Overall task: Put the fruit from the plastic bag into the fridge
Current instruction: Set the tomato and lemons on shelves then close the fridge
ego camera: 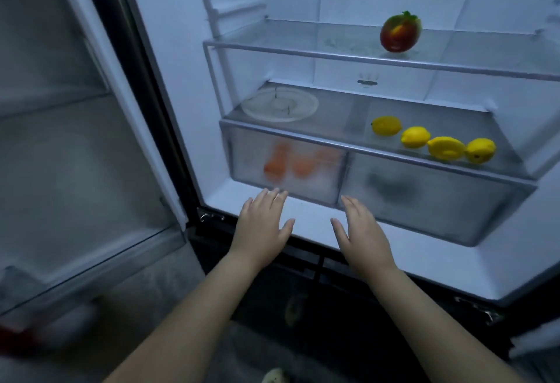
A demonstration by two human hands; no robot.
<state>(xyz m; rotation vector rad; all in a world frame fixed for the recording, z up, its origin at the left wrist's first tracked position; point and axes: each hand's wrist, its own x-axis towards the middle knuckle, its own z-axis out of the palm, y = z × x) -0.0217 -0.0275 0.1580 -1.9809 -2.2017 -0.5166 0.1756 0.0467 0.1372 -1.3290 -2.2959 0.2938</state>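
While the fridge stands open before me, its left door is swung wide on my left side, and a blurred red thing shows low at that edge above the grey floor. Between my hands and the lowest compartments stand the frosted fronts of two drawers, side by side under the lower shelf. Both hands reach forward over the white sill, palms down, side by side and not touching. My left hand has its fingers straight and together, tips right at the bottom edge of the left drawer, though I cannot tell whether they touch it. My right hand is flat too, thumb spread, tips just before the seam between the drawers. Neither holds anything. The fruit is in the fridge: a round red-and-green fruit with a leafy top sits alone toward the right of the upper glass shelf, and four bright yellow lemons lie in a slanting row on the right of the lower shelf. A clear round plate lies on the left of that shelf. Through the left drawer's front show orange fruit, blurred; the right drawer holds a dark shape I cannot make out.
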